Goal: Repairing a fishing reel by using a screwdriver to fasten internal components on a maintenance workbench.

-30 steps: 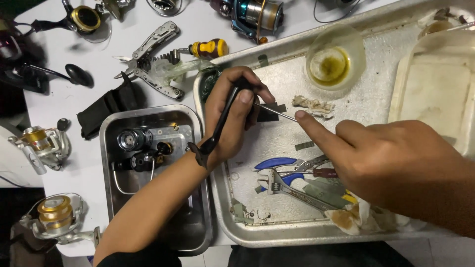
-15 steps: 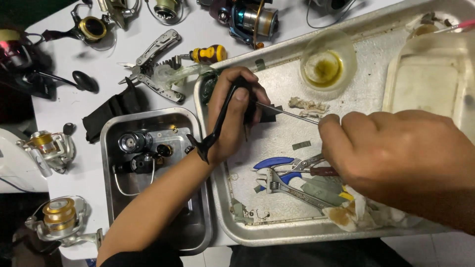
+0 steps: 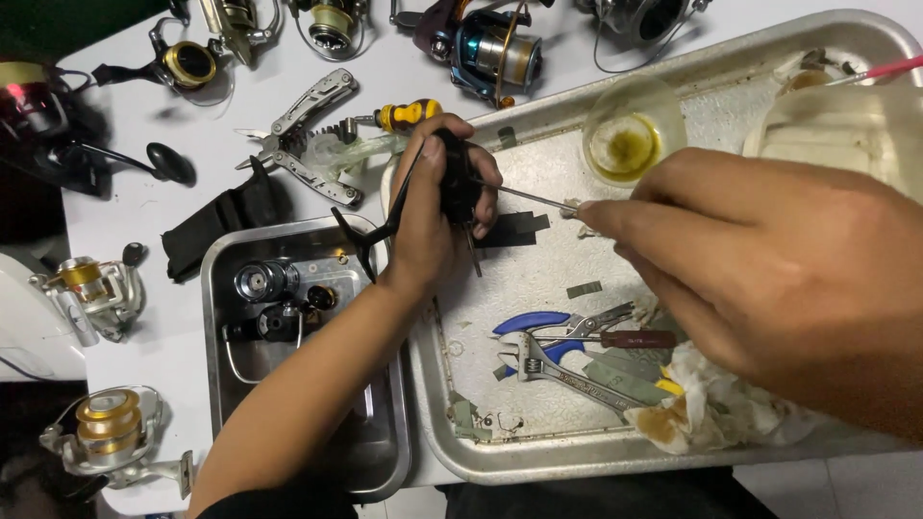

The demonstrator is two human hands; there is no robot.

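Right hand (image 3: 769, 269) shifted left; small tray (image 3: 385, 452) holds, seemingly, reel parts (image 3: 274, 298).

White table (image 3: 154, 240) under even light; dark floor (image 3: 38, 19) beyond.

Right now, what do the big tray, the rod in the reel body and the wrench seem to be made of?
Big tray: looks like stainless steel or aluminium, dull silver and scuffed, with a rolled rim.
Rod: thin, grey and glinting, probably steel; the right hand pinches its end while the left hand holds the black reel body.
Wrench: bright silver, likely plated steel.
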